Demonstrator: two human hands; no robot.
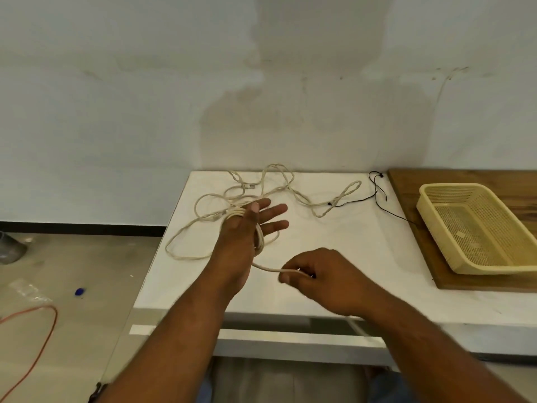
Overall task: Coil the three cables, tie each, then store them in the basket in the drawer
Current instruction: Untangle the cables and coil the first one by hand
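My left hand (247, 228) is held flat above the white table (348, 257), fingers spread, with several turns of a cream cable (259, 237) wound around its palm. My right hand (322, 276) pinches the running strand of that cable just right of the left wrist. More cream cable (290, 187) lies tangled in loose loops across the back of the table. A thin black cable (377, 196) trails at the back right. The yellow mesh basket (436, 222) sits empty on a wooden board, right of the table.
The wooden board (406, 193) abuts the table's right side. A wall stands directly behind. On the floor at the left lie an orange cord (46, 338), a blue cap (80, 291) and clear plastic. A white drawer front (290, 341) shows below the table's front edge.
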